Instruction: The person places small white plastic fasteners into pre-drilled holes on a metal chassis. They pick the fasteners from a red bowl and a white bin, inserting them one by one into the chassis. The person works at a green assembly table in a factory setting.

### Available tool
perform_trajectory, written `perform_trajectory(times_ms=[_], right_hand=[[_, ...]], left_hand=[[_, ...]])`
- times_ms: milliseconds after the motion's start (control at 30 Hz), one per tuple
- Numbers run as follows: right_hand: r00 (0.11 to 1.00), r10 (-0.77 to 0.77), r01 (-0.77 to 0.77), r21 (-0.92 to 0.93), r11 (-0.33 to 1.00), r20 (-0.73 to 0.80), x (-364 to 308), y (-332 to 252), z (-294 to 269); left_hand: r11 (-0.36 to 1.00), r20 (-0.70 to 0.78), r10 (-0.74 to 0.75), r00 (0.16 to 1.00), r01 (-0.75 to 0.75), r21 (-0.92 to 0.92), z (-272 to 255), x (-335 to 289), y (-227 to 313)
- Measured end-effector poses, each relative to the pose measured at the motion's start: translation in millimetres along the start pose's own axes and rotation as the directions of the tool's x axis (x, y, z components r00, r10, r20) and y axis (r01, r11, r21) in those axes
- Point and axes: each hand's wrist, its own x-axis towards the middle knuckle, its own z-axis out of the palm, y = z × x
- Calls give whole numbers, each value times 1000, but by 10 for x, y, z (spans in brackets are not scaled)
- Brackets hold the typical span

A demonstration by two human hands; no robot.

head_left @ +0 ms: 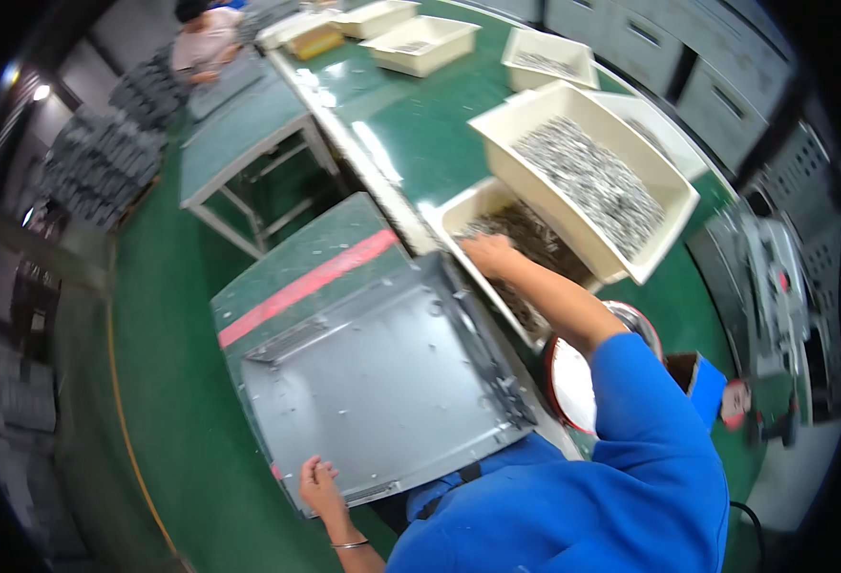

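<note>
A grey sheet-metal panel (373, 372) with raised edges and small studs lies in front of me on a green-topped table with a pink stripe (311, 286). Over the panel's near left corner is my left hand (320, 485), its fingers curled; anything between them is too small to make out. My right hand (489, 255) reaches into a cream bin (454, 208) of small dark metal pieces, at its left side. Its fingers are bunched and point down, with the tips hidden. A second cream bin (664, 244), full of small silvery metal parts, rests tilted above the first.
More cream bins (425, 55) stand along the green bench (411, 115). A round red-rimmed container (573, 382) is beside my right arm. At the far left, a person (206, 43) works at another table (239, 143), near stacked grey parts (101, 167).
</note>
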Motion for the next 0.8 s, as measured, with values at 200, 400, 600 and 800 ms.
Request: perform_trajectory(times_ms=[200,400,600,800], right_hand=[[955,292,-273,245,930,-47,-109,89,-159],[836,484,-259,963,-70,260,-224,341,-85],[873,435,168,702,-692,220,-430,356,-238],[992,-124,-56,852,-521,-11,-632,-726,-733]], left_hand=[[998,10,52,999,-51,-40,21,-12,56],[996,-10,87,996,-87,6,-13,-63,-32],[992,-6,129,992,-129,14,12,-58,-3],[982,-21,188,982,-187,25,-46,-76,60]])
